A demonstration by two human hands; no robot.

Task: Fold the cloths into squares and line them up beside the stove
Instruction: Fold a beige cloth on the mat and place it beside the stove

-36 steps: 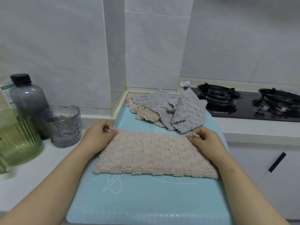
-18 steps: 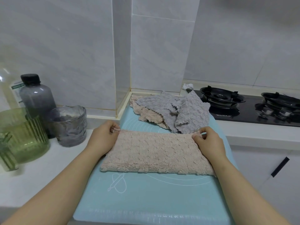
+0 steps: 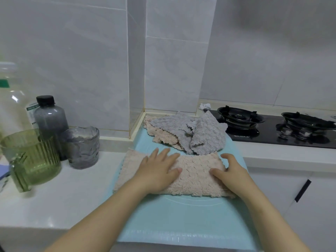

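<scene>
Pressing down with straight fingers, the left hand point(image 3: 160, 171) lies flat on the middle of the pink cloth point(image 3: 196, 179), a folded strip running from 9 to 3 o'clock across the teal mat point(image 3: 181, 219) on the bench point(image 3: 63, 197). The right hand point(image 3: 231, 171) grips the strip's 3 o'clock end, fingers curled over the edge and thumb on top. At 12 o'clock a loose heap of cloths point(image 3: 200, 135) sits just beside the stove point(image 3: 272, 135), with a green jug point(image 3: 32, 159) and grey glass point(image 3: 81, 148) at 9 o'clock.
</scene>
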